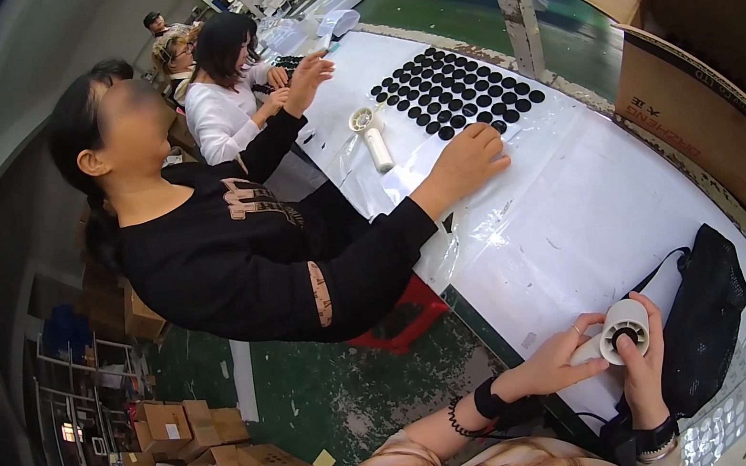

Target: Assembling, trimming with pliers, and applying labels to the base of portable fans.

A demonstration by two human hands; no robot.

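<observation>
Near the table's front edge I hold a white handheld fan (625, 315), its round head facing up toward me. My left hand (551, 361) is closed round the fan's handle and lower side. Wrapped about the other side of the head is my right hand (644, 378), its thumb resting on the dark centre of the fan. Whether the dark centre is a separate disc, I cannot tell. Beside my right hand lies a black mesh bag (709, 318) with a strap.
A co-worker in black (240, 243) sits at my left, one hand by rows of black discs (458, 90). Another white fan (374, 141) lies before them. Cardboard (712, 115) stands along the right; a sheet of round stickers (731, 401) is near me. A metal post (509, 0) rises behind.
</observation>
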